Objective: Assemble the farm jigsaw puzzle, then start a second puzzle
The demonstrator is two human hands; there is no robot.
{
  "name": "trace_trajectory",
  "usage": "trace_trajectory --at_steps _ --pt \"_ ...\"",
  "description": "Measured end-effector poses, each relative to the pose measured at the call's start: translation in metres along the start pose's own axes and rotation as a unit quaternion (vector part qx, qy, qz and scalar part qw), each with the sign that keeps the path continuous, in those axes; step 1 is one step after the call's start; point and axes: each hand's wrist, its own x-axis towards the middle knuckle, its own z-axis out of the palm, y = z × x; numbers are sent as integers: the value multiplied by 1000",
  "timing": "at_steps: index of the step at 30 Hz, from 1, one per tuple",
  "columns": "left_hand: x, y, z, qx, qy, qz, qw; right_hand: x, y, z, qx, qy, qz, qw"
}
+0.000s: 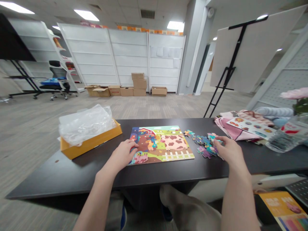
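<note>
A farm-picture puzzle board (154, 157) with a barn, a spotted cow and a white fence lies on the dark table in front of me. My left hand (125, 152) rests over its left edge, palm down and fingers reaching onto the picture. To the right of the board is a loose heap of colourful puzzle pieces (203, 141), some overlapping. At the heap's right side, my right hand (227, 149) has thumb and forefinger closed around a puzzle piece (212, 136); its other fingers are curled and partly hidden.
A yellow box lid or tray (96, 145) holding clear plastic wrap (86, 123) stands at the table's left. Pink cloths (226, 128), a sticker sheet (250, 127) and a clear plastic bottle (284, 138) lie at the right. Below the right side sits an orange box (279, 203).
</note>
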Motion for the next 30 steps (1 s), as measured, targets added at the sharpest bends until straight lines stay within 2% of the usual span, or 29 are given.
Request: trace_trajectory --at_steps 3,6,9,11,14,19,23,27,30 --pt "0 -1 1 0 5 -5 1000 -2 27 -4 -25 -14 26 999" --pt "0 -2 2 -6 14 -11 1000 -1 32 1 -27 -33 26 999" --pt "0 -2 2 -10 15 -10 1000 -1 16 14 -8 -25 -21 999" --pt "0 -2 2 -9 16 -11 1000 -1 0 24 12 -15 -78 997" --pt "1 -1 2 -6 17 -14 1000 1 -18 35 13 -39 -141 989" --pt "2 -1 3 4 10 -17 1000 5 -28 37 -4 -91 -134 987" --pt "3 -1 4 8 9 -21 1000 5 -35 35 -3 -93 -151 984" --pt "2 1 3 14 5 -23 1000 1 -50 35 -19 -82 -96 992" --pt "1 1 4 15 10 -17 1000 -3 -62 33 -34 -96 -64 993"
